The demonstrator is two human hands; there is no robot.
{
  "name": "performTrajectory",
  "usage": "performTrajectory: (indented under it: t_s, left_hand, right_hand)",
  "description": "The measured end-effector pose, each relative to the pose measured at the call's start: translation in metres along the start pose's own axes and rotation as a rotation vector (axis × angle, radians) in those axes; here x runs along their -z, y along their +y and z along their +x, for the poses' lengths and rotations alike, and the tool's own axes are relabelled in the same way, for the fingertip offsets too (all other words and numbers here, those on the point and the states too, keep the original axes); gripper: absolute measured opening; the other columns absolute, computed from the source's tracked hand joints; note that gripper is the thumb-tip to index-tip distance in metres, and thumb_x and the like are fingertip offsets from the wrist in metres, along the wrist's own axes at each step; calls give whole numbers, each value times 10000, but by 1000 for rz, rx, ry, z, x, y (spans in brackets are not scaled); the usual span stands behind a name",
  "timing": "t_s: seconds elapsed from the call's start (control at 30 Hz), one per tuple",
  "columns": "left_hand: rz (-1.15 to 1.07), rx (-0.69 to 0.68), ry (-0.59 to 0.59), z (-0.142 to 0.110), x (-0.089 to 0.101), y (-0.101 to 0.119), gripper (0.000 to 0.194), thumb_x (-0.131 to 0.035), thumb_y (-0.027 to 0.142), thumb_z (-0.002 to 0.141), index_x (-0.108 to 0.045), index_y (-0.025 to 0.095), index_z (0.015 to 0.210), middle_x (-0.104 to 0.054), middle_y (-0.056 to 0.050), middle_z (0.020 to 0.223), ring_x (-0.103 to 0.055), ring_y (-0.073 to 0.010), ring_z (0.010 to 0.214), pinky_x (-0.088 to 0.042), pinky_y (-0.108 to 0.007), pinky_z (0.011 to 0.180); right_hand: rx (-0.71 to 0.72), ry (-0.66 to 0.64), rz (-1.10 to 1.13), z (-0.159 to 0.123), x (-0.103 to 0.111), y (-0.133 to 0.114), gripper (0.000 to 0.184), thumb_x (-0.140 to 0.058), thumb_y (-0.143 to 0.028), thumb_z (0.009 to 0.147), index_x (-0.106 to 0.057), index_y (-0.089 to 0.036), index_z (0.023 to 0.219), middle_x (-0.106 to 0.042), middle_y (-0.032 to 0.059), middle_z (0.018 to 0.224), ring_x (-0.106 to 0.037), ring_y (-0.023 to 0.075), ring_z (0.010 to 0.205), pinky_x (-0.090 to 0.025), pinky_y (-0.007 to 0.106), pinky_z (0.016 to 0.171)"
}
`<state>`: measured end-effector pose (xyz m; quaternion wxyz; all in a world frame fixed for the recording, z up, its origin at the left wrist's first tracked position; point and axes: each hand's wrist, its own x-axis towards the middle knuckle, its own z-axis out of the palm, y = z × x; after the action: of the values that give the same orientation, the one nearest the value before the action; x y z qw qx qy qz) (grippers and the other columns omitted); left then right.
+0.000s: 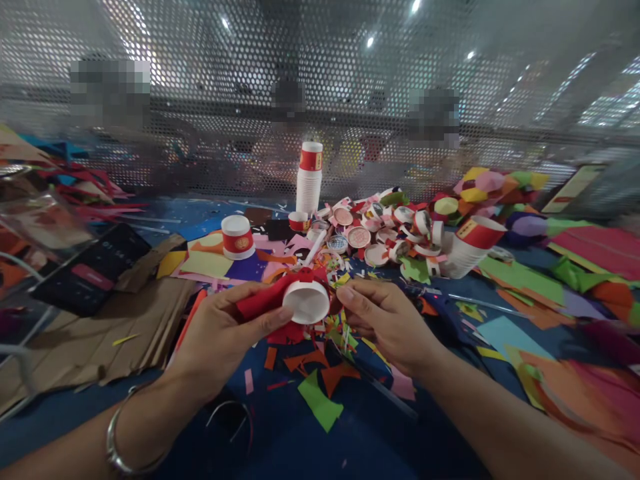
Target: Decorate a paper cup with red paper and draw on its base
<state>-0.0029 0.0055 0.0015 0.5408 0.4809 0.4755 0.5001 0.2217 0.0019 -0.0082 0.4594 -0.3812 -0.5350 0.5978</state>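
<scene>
Near the middle of the view, my left hand (225, 333) is closed around a cut-down paper cup (306, 303), its thumb on the white rim. The white round side of the cup faces me. Red paper (260, 301) wraps or sticks out around it, with red pieces along the top edge. My right hand (380, 320) pinches at the cup's right side, where dark red paper shows by the fingertips; exactly what the fingers grip is partly hidden. Paper scraps (320, 400) in green, orange and pink lie below the hands.
Behind stand a tall stack of paper cups (309, 190), a single red-and-white cup (237, 237) and a tilted cup stack (467, 247). Many cut cup bottoms (359, 237) are heaped there. Flattened cardboard (120, 333) and a phone (95, 270) lie left; coloured sheets (575, 387) right. A perforated metal screen (320, 67) rises behind.
</scene>
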Motion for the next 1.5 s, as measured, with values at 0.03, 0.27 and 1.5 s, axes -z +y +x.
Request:
performTrajectory:
  t_s: [0.03, 0.27, 1.5]
  left_hand:
    - [14, -7, 1, 0, 0, 1, 325, -958, 302, 615, -842, 255, 914, -815, 2, 871, -731, -126, 746, -604, -169, 692]
    - [63, -46, -16, 1, 4, 3, 312, -949, 315, 623, -843, 265, 913, -801, 8, 859, -704, -118, 752, -582, -173, 704]
    - [361, -203, -144, 8, 12, 19, 411, -881, 400, 707, -741, 225, 1051, -802, -63, 957, -743, -246, 822, -621, -323, 723]
  right_hand:
    - [1, 0, -7, 0, 1, 0, 445, -688, -509, 934, -510, -191, 680, -234, -98, 571, -159, 58, 493, -107, 251, 443]
    - [22, 6, -59, -1, 3, -2, 478, -685, -520, 931, -479, -191, 652, -254, -88, 591, -178, 64, 511, -117, 260, 458]
    - [209, 229, -411, -4, 5, -10, 365, -679, -555, 907, -659, -208, 798, -403, -49, 585, -336, 103, 536, -286, 271, 493]
